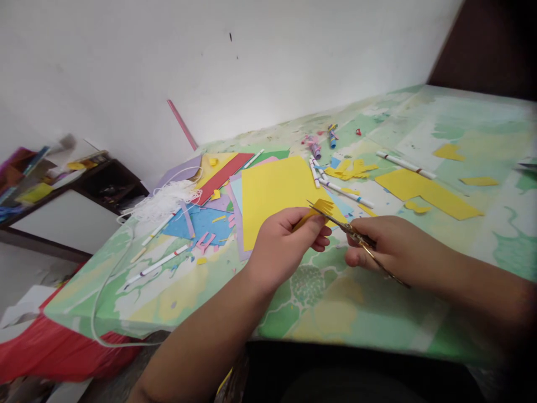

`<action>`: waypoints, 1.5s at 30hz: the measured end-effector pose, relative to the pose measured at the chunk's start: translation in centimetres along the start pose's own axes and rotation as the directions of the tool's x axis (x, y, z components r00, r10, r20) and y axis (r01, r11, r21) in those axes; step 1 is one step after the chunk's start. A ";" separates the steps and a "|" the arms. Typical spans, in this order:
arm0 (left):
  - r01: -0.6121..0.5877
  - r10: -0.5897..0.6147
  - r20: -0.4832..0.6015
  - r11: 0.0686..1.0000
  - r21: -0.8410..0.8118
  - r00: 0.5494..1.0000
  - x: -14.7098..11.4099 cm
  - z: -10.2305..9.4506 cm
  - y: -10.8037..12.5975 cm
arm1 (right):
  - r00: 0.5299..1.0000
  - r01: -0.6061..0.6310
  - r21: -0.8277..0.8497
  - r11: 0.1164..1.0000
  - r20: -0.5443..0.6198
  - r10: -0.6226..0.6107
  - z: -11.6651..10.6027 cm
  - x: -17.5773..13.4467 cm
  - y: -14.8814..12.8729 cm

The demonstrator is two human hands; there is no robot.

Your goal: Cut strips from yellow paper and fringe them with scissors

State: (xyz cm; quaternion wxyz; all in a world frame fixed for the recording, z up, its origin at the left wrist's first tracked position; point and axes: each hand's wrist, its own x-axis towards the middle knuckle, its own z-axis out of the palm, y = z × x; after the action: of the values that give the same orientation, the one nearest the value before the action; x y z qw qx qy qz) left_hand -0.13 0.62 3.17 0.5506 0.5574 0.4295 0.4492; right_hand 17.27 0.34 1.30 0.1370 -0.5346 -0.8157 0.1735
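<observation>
Pinched in my left hand is a small yellow paper piece whose far edge is cut into narrow strips. My right hand is closed round a pair of gold-coloured scissors, their blades pointing left against the fringed edge. Whether the blades are fully closed is too small to tell. Both hands are above the near part of the table, in front of a large yellow sheet that lies on other coloured sheets.
The table has a green patterned cover. Markers, yellow scraps and a cut yellow sheet lie on the right. Two small paper figures stand farther back. White string is heaped left, near a dark cabinet.
</observation>
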 end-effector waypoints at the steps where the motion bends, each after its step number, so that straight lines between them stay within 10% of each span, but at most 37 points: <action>1: -0.006 0.006 0.004 1.000 0.000 1.000 0.0 0.0 0.0 | 1.000 0.004 -0.002 1.000 -0.006 -0.004 0.0 0.0 0.0; 45: -0.024 0.028 -0.026 0.992 0.124 0.999 -0.7 0.4 0.4 | 0.999 0.028 -0.033 0.999 -0.018 -0.029 0.4 0.0 0.9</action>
State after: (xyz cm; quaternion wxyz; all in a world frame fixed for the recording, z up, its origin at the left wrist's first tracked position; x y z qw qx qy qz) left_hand 0.06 -0.12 3.53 0.5030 0.5897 0.4568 0.4366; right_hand 17.83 0.66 0.55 0.1379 -0.5267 -0.8247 0.1533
